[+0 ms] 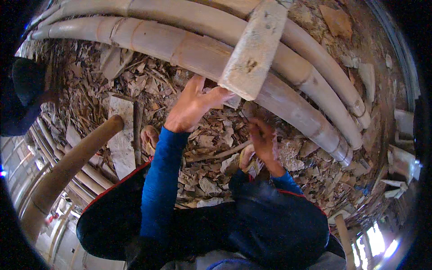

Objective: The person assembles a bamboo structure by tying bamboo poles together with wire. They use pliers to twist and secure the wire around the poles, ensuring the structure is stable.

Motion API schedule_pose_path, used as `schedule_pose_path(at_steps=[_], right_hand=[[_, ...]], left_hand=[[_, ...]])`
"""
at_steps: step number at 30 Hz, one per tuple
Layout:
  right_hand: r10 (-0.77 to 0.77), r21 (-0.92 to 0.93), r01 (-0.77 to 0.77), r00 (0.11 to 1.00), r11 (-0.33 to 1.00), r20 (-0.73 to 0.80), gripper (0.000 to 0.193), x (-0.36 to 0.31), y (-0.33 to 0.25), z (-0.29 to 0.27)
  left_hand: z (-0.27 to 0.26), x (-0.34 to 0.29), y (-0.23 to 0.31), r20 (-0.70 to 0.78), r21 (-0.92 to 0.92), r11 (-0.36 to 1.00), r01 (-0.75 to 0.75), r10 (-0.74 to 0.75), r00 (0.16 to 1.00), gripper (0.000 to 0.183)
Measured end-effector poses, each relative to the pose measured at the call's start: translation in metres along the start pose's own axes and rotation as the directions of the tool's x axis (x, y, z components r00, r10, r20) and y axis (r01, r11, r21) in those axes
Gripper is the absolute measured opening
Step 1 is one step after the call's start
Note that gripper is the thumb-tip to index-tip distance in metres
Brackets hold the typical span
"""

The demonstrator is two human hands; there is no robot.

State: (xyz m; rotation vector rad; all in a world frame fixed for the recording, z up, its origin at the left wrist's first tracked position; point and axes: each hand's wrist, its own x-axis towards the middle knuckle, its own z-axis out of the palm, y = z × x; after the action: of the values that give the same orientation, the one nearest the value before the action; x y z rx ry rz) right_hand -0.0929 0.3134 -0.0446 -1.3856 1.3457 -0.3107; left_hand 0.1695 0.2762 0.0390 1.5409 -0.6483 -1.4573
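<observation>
Three long bamboo poles (pixel 198 49) lie side by side across the far part of the view, with a weathered wooden board (pixel 254 51) set crosswise over them. My left hand (pixel 191 108) reaches to the lower edge of the nearest pole, its thumb against the board's near end. Its fingertips go out of sight there, and what they grip is hidden. A pale piece of wood (pixel 232 102) shows just below the board's end. Lower down and to the right, my right hand (pixel 264 141) has its fingers curled close over the littered ground; a thin dark thing at its fingertips is too blurred to name.
Dry leaves and bark scraps (pixel 207 139) cover the ground. At the left a bamboo pole (pixel 76 168) rests its end by a flat board (pixel 121 139). My feet stand between my hands and knees. A dark-clad person (pixel 20 99) is at the left edge.
</observation>
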Motion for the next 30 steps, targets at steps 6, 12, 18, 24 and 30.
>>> schedule_pose_path(at_steps=[6,12,18,24,30], right_hand=[[-0.112,-0.13,0.133,0.981,0.983,0.159,0.035,0.053,-0.02,0.035],[-0.457,-0.663,0.559,0.819,0.498,0.347,0.046,0.096,0.074,0.062],[-0.429,-0.678,0.481,0.865,0.556,0.262,0.043,0.088,0.118,0.08],[-0.38,-0.658,0.431,0.896,0.618,0.23,0.043,0.089,0.111,0.07],[-0.361,-0.653,0.388,0.914,0.651,0.183,0.044,0.097,0.105,0.062]], left_hand=[[0.003,-0.007,0.007,-0.027,0.136,0.988,-0.068,0.073,0.997,0.054],[-0.003,-0.009,-0.017,-0.034,-0.121,0.993,0.002,-0.006,0.999,0.056],[-0.023,0.005,-0.094,-0.091,-0.412,0.903,-0.126,0.097,0.991,0.032],[0.01,0.008,-0.093,-0.347,-0.649,0.743,-0.164,-0.097,0.933,0.034],[0.036,0.021,-0.047,-0.566,-0.407,0.888,-0.213,-0.063,0.822,0.068]])
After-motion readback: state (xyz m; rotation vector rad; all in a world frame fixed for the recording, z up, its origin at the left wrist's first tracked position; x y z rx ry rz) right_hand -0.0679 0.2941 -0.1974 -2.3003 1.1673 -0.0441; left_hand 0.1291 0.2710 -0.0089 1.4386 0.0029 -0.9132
